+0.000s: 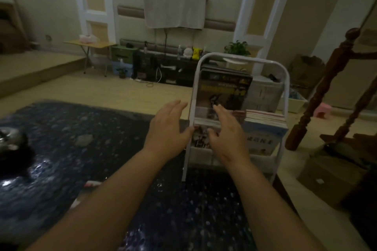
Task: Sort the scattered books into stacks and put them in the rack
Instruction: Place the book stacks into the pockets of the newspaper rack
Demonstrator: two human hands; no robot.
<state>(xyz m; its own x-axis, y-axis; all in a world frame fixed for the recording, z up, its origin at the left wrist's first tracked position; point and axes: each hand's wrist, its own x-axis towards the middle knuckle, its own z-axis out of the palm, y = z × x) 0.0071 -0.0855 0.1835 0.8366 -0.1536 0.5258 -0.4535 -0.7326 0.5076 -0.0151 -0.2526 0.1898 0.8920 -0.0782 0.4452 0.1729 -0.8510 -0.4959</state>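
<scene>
Left hand [166, 128] and right hand [226, 130] spread, gripping nothing, at white tubular metal rack [286, 87]; dark-covered books [224, 87] above them, blue-covered stack [263, 136] right of them already shelved, pink-edged item [92, 184] by left forearm maybe unsorted.

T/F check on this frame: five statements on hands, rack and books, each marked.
1. Both the left hand and the right hand reach toward the white rack with straight fingers. True.
2. The rack holds no books. False: several are in it, among them a dark-covered book upright in the upper tier.
3. The left hand has a closed grip on a book. False: its fingers are straight, by the rack's left post.
4. A light-blue book sits at the rack's right side. True.
5. A potted plant stands behind the rack. True.
</scene>
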